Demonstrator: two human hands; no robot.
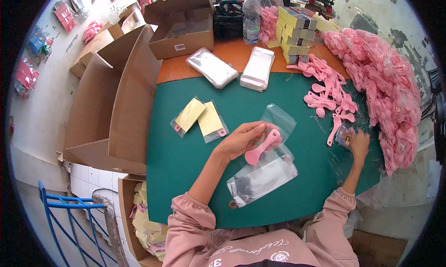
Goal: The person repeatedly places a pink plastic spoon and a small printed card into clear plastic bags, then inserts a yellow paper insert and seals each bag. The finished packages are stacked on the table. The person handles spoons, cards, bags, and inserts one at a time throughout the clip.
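My left hand (pixel 245 139) pinches a small clear zip bag (pixel 281 121) together with a pink plastic spoon (pixel 263 148); whether the spoon is inside the bag I cannot tell. Below them lies a stack of clear bags (pixel 262 178) on the green table mat. Off to the right, my right hand (pixel 360 147) has its fingers curled at the edge of a colourful printed card (pixel 344 137), beside loose pink spoons (pixel 332 88). Two bags with yellow cards (pixel 190 114) and pink pieces in them rest left of my left hand.
Two piles of clear bags (pixel 213 67) lie at the mat's far edge. Banded card stacks (pixel 296 32) and a water bottle (pixel 251 18) stand behind. A big plastic sack of pink spoons (pixel 388 95) borders the right; open cardboard boxes (pixel 134 99) border the left.
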